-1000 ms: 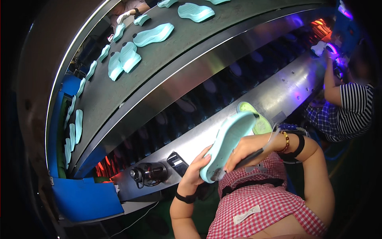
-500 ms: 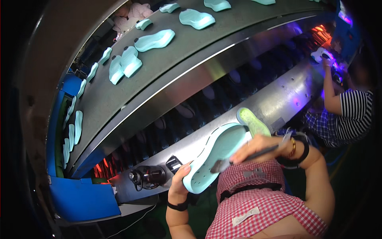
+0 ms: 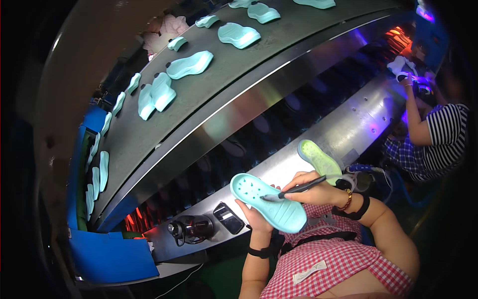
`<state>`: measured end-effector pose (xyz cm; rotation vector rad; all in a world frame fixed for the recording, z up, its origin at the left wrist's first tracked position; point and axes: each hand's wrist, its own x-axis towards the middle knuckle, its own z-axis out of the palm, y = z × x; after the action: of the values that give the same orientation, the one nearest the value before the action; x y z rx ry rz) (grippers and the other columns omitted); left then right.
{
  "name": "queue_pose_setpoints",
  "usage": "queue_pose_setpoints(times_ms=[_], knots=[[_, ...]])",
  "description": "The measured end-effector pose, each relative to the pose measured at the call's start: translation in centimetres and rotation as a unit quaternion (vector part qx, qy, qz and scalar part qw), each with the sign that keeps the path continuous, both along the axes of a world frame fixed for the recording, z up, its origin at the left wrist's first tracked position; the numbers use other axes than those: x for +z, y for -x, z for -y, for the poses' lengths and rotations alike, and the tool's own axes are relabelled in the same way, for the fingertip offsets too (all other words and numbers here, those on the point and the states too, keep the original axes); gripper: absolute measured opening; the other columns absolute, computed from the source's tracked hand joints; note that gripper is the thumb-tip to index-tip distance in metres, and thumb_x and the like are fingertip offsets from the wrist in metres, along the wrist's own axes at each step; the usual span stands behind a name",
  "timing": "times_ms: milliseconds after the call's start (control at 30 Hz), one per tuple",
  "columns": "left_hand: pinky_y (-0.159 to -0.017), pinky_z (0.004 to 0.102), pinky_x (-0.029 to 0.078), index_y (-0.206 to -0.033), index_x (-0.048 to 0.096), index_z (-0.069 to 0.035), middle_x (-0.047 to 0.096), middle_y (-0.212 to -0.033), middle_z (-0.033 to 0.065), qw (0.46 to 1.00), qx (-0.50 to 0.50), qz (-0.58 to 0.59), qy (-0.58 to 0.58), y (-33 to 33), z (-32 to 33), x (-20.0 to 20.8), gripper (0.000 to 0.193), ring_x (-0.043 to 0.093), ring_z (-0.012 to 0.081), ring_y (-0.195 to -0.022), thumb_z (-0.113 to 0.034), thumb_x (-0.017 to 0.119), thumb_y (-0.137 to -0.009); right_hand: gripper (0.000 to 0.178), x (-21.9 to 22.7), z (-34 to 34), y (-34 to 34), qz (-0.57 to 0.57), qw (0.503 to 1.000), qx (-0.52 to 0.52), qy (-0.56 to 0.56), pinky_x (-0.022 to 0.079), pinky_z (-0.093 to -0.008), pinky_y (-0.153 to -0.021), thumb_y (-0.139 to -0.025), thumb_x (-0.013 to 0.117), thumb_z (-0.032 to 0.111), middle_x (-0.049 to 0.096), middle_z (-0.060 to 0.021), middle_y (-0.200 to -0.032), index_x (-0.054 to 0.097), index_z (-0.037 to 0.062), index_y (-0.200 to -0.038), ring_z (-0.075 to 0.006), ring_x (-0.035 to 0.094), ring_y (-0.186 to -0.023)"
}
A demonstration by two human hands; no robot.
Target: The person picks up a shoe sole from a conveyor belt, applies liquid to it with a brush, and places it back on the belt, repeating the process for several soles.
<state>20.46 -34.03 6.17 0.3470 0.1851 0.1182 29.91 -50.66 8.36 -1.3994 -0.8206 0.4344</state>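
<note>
A turquoise shoe sole (image 3: 281, 215) lies tilted in front of my body, its holed end pointing to the upper left. My left hand (image 3: 258, 219) grips it from below and along its near edge, with some fingers hidden behind it. My right hand (image 3: 321, 193) is closed around a black-handled brush (image 3: 304, 186). The dark bristle tip rests on or just over the face of the sole, beside the small holes. Just beyond my right hand, a yellow-green sole (image 3: 318, 158) lies on the metal ledge (image 3: 348, 119).
A black phone (image 3: 228, 218) and a dark bottle (image 3: 191, 230) stand along the ledge at left. Beyond it runs a dark conveyor belt (image 3: 199, 94) carrying several turquoise soles. A slot with soles and orange glow lies between. At right, a person in stripes (image 3: 445, 129) works under violet light.
The turquoise sole has been swung round and tipped, so its holed end now points up and left. My left hand moved right with it; the brush shifted slightly up and left.
</note>
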Motion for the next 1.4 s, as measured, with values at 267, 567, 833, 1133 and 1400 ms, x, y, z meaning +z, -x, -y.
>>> queue_pose_setpoints(times_ms=[267,567,833,1133,1400], knots=[[-0.088,0.0480,0.040,-0.123,0.042,-0.011,0.056,-0.106,0.0134,0.986,0.113,-0.014,-0.123,-0.6,-1.1,-0.3,0.076,0.055,0.0315,-0.094,-0.070,0.020,-0.081,0.020,1.3,2.7,0.4,0.149,0.980,0.132,0.003,0.048,-0.0297,-0.062,-0.069,0.070,0.008,0.063,-0.0097,-0.075,0.066,0.0044,-0.089,-0.0224,0.060,-0.068],[-0.095,0.0500,0.035,-0.127,0.039,-0.013,0.057,-0.103,0.0136,0.982,0.168,0.007,-0.082,-2.0,1.3,0.9,0.079,0.055,0.0299,-0.094,-0.073,0.025,-0.077,0.019,3.0,2.7,0.3,0.067,0.980,0.182,-0.036,0.048,-0.0307,-0.069,-0.071,0.069,0.007,0.065,-0.0113,-0.081,0.067,0.0024,-0.090,-0.0200,0.061,-0.076],[-0.096,0.0481,0.034,-0.127,0.038,-0.011,0.055,-0.105,0.0134,0.975,0.148,0.077,-0.148,-2.7,-0.3,2.8,0.080,0.053,0.0284,-0.097,-0.073,0.027,-0.078,0.019,2.4,4.0,-1.1,0.119,0.968,0.214,-0.044,0.046,-0.0261,-0.071,-0.072,0.068,0.008,0.063,-0.0115,-0.083,0.067,0.0027,-0.091,-0.0175,0.059,-0.081],[-0.093,0.0491,0.037,-0.123,0.043,-0.007,0.053,-0.111,0.0135,0.959,0.166,0.100,-0.204,-2.7,-0.6,3.9,0.080,0.054,0.0301,-0.099,-0.071,0.028,-0.078,0.020,0.5,4.0,-1.6,-0.080,0.977,0.190,-0.059,0.046,-0.0262,-0.079,-0.075,0.065,0.004,0.063,-0.0093,-0.093,0.066,0.0032,-0.095,-0.0163,0.058,-0.087],[-0.097,0.0579,0.030,-0.134,0.032,-0.010,0.046,-0.126,0.0132,0.984,0.140,0.065,-0.088,-2.3,4.7,5.3,0.065,0.045,0.0328,-0.114,-0.055,0.026,-0.087,0.015,-0.8,1.4,0.2,-0.510,0.825,0.113,-0.217,0.048,-0.0266,-0.081,-0.080,0.059,0.001,0.062,-0.0129,-0.094,0.059,-0.0013,-0.095,-0.0146,0.060,-0.087]])
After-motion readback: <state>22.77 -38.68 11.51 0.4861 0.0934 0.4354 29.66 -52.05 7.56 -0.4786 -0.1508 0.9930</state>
